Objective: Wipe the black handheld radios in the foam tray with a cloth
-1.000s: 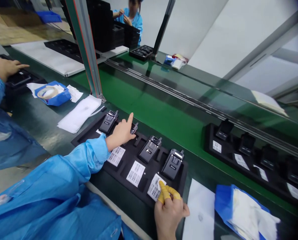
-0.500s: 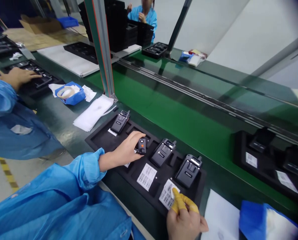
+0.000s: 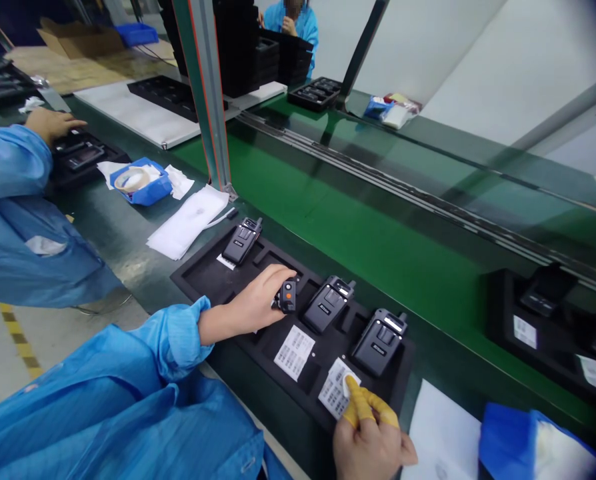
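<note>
Handset held over the tray by the left hand; white piece pinched in the right

Left hand (image 3: 258, 299): fingers closed around a black handset (image 3: 289, 297), its narrow side turned to the camera, showing one pale and one orange spot. Handset location: above the middle part of a black foam tray (image 3: 198, 270), between two seated units. Whether its lower end touches the foam, I cannot tell.

Right hand (image 3: 371, 440): yellow covers on some of the fingers, which grip a small white piece (image 3: 347, 385) over the nearest label sheet (image 3: 334, 395). Contact between piece and sheet is unclear.

Tray contents: three more handsets lie in recesses along the far side, at the left end (image 3: 241, 244), right of the held one (image 3: 328, 307) and at the right end (image 3: 379, 345). A second label sheet (image 3: 295, 353) lies left of the nearest one.

Surroundings: tray rests on the dark green tabletop (image 3: 133, 250). Right of it, white paper (image 3: 445, 427) and a blue box (image 3: 507, 440) with white material; left, stacked white sheets (image 3: 187, 223) and a blue container (image 3: 153, 193) holding a tape roll. A further black tray (image 3: 501, 333) sits on the green belt (image 3: 323, 200). At far left, a co-worker's hand (image 3: 53, 125) is at another tray.
</note>
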Demonstrator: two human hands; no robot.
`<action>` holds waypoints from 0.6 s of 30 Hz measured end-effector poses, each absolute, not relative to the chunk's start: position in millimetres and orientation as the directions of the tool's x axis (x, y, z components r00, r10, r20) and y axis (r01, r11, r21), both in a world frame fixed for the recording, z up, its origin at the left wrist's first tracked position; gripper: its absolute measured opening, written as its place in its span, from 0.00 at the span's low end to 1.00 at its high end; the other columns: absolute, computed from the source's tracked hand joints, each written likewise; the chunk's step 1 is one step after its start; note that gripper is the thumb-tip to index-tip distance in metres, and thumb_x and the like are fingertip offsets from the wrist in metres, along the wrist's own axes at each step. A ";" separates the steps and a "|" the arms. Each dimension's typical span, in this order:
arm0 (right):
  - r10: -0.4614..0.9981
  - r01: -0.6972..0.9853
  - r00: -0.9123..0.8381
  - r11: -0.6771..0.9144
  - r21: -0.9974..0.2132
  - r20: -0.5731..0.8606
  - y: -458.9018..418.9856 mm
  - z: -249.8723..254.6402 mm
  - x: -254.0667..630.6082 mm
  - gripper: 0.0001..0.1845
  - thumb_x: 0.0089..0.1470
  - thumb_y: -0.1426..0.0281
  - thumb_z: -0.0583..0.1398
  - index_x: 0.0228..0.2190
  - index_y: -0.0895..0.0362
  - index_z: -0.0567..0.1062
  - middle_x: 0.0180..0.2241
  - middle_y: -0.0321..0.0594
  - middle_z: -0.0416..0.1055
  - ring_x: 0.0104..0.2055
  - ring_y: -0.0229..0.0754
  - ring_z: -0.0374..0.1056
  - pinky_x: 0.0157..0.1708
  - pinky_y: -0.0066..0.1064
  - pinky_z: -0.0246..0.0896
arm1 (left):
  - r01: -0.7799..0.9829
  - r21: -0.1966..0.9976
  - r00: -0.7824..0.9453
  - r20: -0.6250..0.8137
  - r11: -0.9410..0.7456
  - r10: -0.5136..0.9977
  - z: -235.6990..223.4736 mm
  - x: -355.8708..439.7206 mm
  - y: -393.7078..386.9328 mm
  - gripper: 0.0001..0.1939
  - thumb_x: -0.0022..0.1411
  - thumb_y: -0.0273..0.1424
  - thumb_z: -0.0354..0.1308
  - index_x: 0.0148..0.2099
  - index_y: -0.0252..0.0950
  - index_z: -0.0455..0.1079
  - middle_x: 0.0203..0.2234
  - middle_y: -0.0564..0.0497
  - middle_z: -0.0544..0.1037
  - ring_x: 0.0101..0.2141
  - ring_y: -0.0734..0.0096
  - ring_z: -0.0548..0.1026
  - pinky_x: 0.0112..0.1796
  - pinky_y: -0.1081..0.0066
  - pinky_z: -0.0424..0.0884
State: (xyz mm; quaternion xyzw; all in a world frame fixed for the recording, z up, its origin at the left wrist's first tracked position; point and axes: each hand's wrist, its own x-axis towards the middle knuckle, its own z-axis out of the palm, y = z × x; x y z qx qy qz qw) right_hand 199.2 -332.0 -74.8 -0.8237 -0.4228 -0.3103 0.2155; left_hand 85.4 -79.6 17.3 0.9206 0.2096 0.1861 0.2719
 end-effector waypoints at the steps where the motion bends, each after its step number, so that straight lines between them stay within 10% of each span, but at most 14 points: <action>1: 0.564 0.835 0.441 -0.542 -0.090 0.698 -331.4 -73.8 199.3 0.08 0.49 0.76 0.53 0.28 0.56 0.73 0.32 0.39 0.71 0.26 0.36 0.61 0.36 0.36 0.46 | 0.356 0.542 0.840 0.172 -0.762 0.515 20.6 88.7 -75.8 0.32 0.52 0.28 0.62 0.59 0.32 0.56 0.53 0.40 0.64 0.54 0.61 0.65 0.56 0.67 0.63; 7: 0.563 0.846 0.420 -0.527 -0.083 0.712 -331.0 -74.3 199.8 0.08 0.50 0.76 0.53 0.23 0.56 0.69 0.33 0.39 0.71 0.26 0.35 0.62 0.36 0.36 0.47 | 0.617 0.381 0.746 -0.006 -0.688 0.666 35.7 130.4 -37.1 0.50 0.53 0.42 0.61 0.67 0.23 0.40 0.48 0.34 0.68 0.44 0.50 0.74 0.43 0.61 0.70; 18: 0.548 0.825 0.461 -0.555 -0.109 0.698 -333.4 -79.4 200.6 0.08 0.49 0.74 0.53 0.26 0.55 0.73 0.32 0.39 0.71 0.26 0.36 0.61 0.36 0.36 0.47 | 0.696 0.198 0.693 0.067 -0.690 0.718 26.4 135.9 -26.9 0.45 0.56 0.48 0.59 0.67 0.37 0.43 0.53 0.38 0.64 0.49 0.52 0.69 0.46 0.64 0.64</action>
